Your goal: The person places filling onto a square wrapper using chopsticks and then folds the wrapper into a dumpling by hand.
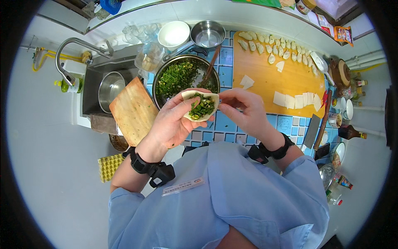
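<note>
A dumpling wrapper (185, 95) filled with chopped greens lies in my left hand (175, 116), the thumb resting on the filling. At the wrapper's right edge is my right hand (245, 109), thumb and fingertips close together; whether they pinch the edge I cannot tell. Behind my left hand stands a steel bowl (158, 70) of chopped green filling (177, 76), with wooden chopsticks (213, 63) leaning in it. Flat wrappers (289, 101) and rows of folded dumplings (280, 51) lie on a large wooden board (264, 84) to the right.
A smaller cutting board (133, 109) overlaps the edge of the sink (93, 90) at left. A cleaver (311, 130) and a rolling pin (323, 119) lie right of the large board. Behind the bowl stand a saucepan (207, 33) and a white bowl (174, 33). Bottles line the right side.
</note>
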Motion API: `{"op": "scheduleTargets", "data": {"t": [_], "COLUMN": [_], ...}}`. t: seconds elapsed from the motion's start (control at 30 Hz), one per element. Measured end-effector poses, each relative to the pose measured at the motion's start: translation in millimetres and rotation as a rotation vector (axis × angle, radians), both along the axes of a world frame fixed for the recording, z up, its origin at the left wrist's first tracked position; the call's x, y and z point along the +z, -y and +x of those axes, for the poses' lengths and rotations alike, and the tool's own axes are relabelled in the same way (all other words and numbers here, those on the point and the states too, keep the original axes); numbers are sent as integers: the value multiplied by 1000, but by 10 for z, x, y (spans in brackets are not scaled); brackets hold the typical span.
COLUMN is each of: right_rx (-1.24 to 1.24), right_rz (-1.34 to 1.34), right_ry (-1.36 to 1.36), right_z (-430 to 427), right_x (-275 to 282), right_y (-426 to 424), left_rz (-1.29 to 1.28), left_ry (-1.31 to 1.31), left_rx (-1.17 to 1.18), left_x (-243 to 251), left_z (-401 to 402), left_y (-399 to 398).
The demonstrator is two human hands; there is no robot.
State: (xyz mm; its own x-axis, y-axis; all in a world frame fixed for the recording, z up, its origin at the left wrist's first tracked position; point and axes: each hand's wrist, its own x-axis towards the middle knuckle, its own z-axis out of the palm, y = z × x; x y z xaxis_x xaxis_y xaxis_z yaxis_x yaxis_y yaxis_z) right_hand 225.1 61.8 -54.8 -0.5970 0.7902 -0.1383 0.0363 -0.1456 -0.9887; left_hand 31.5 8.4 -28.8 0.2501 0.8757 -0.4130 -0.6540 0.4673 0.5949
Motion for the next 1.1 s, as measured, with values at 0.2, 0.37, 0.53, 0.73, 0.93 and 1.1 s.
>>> {"op": "scheduleTargets", "data": {"t": [0.2, 0.37, 0.53, 0.73, 0.93, 1.1], "right_rx": [-151, -192, -172, -158, -184, -195], "right_rz": [808, 794, 573, 663, 771, 787], "right_ry": [16, 19, 70, 88, 116, 104], "right_z": [116, 191, 187, 140, 139, 142], "right_x": [164, 189, 224, 257, 255, 268], "right_y": [130, 142, 158, 177, 243, 247], "left_rz": [13, 17, 29, 20, -68, -74], "left_ry": [42, 78, 95, -173, -208, -158], "left_rx": [-33, -47, -35, -64, -25, -50], "left_x": [123, 187, 259, 304, 346, 407], "left_z": [96, 153, 225, 278, 306, 269], "left_y": [22, 36, 50, 97, 105, 95]}}
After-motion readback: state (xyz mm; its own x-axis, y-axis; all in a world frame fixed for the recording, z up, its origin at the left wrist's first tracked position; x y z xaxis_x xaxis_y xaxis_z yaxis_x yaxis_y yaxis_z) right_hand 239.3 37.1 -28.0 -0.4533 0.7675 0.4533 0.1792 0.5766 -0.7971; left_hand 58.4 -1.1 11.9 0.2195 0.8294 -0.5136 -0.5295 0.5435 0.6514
